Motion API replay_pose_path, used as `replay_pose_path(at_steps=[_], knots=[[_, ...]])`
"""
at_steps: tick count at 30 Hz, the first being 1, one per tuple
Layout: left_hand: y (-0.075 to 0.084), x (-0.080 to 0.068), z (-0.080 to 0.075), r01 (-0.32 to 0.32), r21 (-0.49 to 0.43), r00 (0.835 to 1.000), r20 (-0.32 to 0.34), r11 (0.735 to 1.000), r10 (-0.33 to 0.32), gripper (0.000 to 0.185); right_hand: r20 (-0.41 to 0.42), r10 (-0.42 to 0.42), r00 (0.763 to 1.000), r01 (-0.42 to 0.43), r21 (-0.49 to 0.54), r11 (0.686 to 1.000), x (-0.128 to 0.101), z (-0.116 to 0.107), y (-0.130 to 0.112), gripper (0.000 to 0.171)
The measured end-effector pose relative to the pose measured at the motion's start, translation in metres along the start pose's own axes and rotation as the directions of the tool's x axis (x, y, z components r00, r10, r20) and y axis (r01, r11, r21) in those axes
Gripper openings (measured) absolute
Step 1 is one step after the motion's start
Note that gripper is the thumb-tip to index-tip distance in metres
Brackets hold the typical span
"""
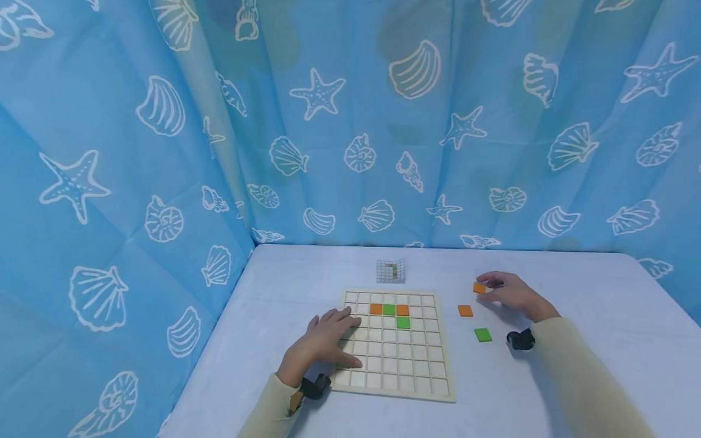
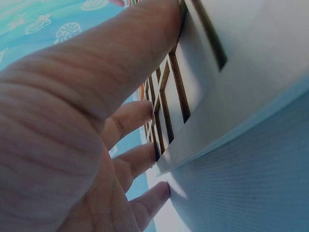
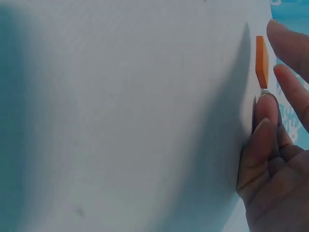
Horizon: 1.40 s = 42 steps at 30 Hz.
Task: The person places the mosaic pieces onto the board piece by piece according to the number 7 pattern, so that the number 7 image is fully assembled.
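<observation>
We are finding the left hand (image 1: 323, 342) lying flat, fingers straight, on the grid board (image 1: 395, 344). The right hand (image 1: 512, 294) is pinching an orange tile (image 1: 479, 288) just above the counter (image 1: 575, 286). The board is holding two orange and two green tiles; one orange tile (image 1: 465, 310) and one green tile (image 1: 482, 334) are lying loose.

Left hand (image 1: 323, 342) flat, fingers (image 2: 130, 118) spread; right hand (image 1: 512, 294) forward, fingertips seemingly pinched together

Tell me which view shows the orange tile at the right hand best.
The head view: the orange tile shows whole at the right hand fingertips. The right wrist view shows only its thin edge, with fingertips close by. The left wrist view does not show it.
</observation>
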<state>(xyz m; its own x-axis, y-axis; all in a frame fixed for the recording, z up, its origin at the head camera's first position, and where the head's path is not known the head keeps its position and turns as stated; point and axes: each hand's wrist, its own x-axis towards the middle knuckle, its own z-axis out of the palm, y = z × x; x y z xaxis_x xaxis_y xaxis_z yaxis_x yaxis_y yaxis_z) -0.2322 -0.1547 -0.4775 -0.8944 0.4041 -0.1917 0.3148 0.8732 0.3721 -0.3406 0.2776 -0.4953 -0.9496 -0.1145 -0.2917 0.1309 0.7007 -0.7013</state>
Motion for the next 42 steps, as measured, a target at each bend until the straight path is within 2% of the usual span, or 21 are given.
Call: replay_pose_path(at_steps=[9,14,20,30,35,42], knots=[[0.001,-0.001,0.000,-0.005,0.004,1.000,0.001,1.000,0.005,0.087,-0.042,0.061,0.997,-0.063,-0.047,0.997,0.006,0.007,-0.001,0.056],[0.001,0.000,0.001,0.001,0.005,1.000,0.008,1.000,-0.001,0.087,-0.063,0.056,0.996,-0.060,-0.059,0.996,0.009,0.010,-0.002,0.051],[0.002,-0.001,0.001,0.000,0.001,1.000,0.016,1.000,0.000,0.087,-0.076,0.089,0.993,-0.093,-0.047,0.995,0.007,0.011,-0.002,0.045],[0.002,-0.004,-0.003,-0.004,-0.013,1.000,0.000,1.000,0.004,0.087,-0.104,0.112,0.988,-0.116,-0.032,0.993,0.007,0.014,-0.007,0.044],[0.000,-0.003,-0.003,-0.005,-0.004,1.000,-0.002,1.000,0.005,0.086,-0.118,0.093,0.989,-0.098,-0.035,0.995,0.004,0.015,-0.010,0.047],[0.002,-0.004,0.000,-0.022,-0.004,1.000,-0.008,1.000,0.022,0.085,-0.180,0.008,0.984,-0.036,-0.151,0.988,-0.004,0.012,-0.018,0.034]])
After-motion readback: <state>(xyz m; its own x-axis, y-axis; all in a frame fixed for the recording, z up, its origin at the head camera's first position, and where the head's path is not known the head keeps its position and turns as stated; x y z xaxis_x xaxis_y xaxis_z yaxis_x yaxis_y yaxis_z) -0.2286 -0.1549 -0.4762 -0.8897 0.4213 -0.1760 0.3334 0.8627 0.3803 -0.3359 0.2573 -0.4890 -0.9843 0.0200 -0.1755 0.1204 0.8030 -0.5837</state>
